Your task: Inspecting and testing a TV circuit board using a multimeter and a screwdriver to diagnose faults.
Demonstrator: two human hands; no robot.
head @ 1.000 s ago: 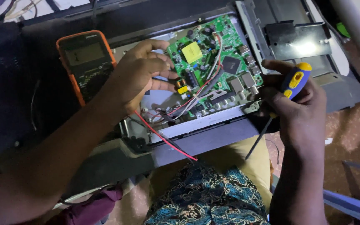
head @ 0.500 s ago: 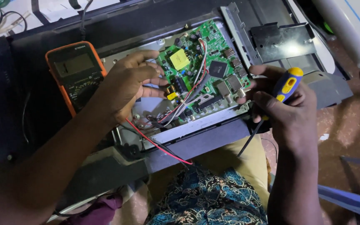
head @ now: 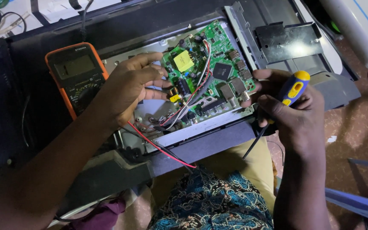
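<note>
**Both hands at the circuit board**

Your left hand (head: 126,87) comes in from the lower left, forearm running diagonally up toward the green circuit board (head: 205,79). The palm faces down, wrist level, and the fingers (head: 156,72) are spread and lightly bent, their tips at the board's left edge. Nothing is clamped in that hand.

Your right hand (head: 288,108) rises from the bottom edge, forearm nearly vertical, just right of the board. Its fingers are curled tight around a blue and yellow screwdriver (head: 292,88), the handle poking out above the knuckles and the shaft slanting down to the left below the fist. The thumb reaches toward the board's right edge.
</note>
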